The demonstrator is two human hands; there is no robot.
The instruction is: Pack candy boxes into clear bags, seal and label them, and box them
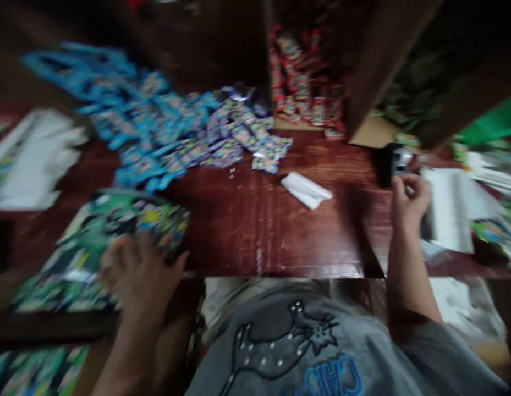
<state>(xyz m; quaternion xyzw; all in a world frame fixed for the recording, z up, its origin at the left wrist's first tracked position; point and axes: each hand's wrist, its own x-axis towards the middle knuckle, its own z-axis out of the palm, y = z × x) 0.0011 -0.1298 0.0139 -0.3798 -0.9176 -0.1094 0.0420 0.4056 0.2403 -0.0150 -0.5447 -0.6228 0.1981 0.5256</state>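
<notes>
A flat green picture pack (pixel 115 231) at the left of the dark red wooden table (pixel 259 231) is being pressed by the left hand (pixel 142 278), fingers spread; a small black-and-silver thing (pixel 397 162) at its right is being touched by the right hand (pixel 408 202); that grip cannot be told.

Flat green sheets (pixel 115 225); blurred black-silver device (pixel 397 162)
</notes>
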